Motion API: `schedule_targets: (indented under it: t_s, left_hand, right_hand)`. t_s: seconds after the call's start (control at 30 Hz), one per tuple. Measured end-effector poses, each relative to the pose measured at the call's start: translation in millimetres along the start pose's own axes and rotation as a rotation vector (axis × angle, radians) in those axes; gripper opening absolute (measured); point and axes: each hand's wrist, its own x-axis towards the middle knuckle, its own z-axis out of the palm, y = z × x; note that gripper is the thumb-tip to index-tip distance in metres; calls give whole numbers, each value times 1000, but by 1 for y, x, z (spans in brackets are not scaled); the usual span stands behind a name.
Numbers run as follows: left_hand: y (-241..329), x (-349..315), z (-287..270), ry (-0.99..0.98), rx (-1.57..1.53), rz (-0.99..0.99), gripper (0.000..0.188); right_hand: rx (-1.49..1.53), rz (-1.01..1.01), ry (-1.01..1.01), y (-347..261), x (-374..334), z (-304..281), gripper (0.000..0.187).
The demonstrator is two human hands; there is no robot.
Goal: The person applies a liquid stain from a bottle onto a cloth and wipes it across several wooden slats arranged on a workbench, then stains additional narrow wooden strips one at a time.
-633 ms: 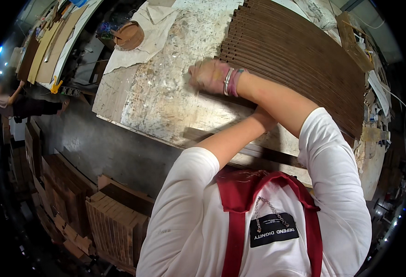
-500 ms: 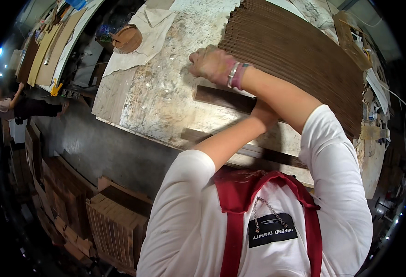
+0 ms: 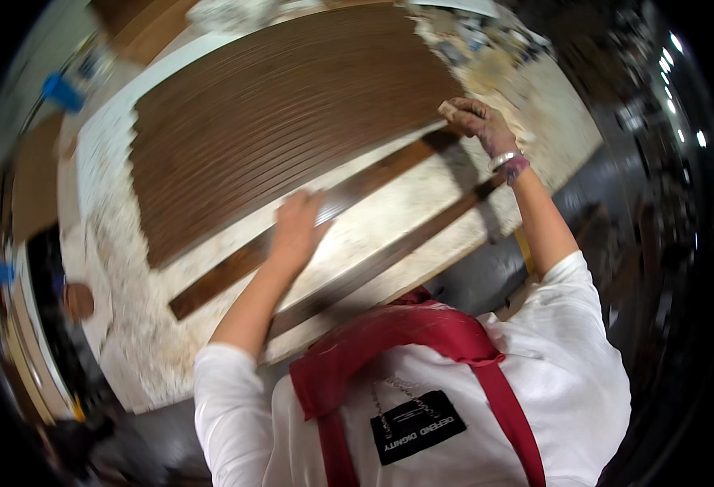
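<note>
A long dark brown wooden strip (image 3: 227, 280) lies slantwise on the pale, stained worktable (image 3: 142, 357). Across its middle sits my left hand (image 3: 296, 231), fingers at the far edge and thumb at the near one, gripping it. By the strip's right end, my right hand (image 3: 483, 126) is closed in a pinch on a small pale pad, perhaps folded cloth or sponge; blur hides its exact kind. Stains darken the right fingers. A second brown wooden strip (image 3: 365, 272) lies nearer to me, roughly parallel. Beyond both is a wide panel of close-set brown strips (image 3: 292, 114).
A round brown bowl (image 3: 78, 301) stands at the table's left edge. Blue containers (image 3: 63, 92) are at the far left. Clutter (image 3: 487, 40) covers the far right corner. Boards (image 3: 36, 357) are stacked left of the table.
The view has turned, so the table appears rotated. My arms, crossed before, are now apart: the left hand is on the strip's middle, the right at its right end.
</note>
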Motion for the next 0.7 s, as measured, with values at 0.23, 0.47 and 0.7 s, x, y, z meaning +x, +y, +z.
schedule_targets:
  t_s: [0.23,0.47,0.7]
  left_hand:
    - [14,4,-1,-38,75,13,56]
    - [14,5,5,-47,116,9,56]
    - [16,5,4,-61,115,-7,55]
  right_hand:
    - [-714,105,259,69,-11,-134,50]
    - [-655,163,226,84,28,-117,49]
    - [-814,191,24,74,-2,-174,45]
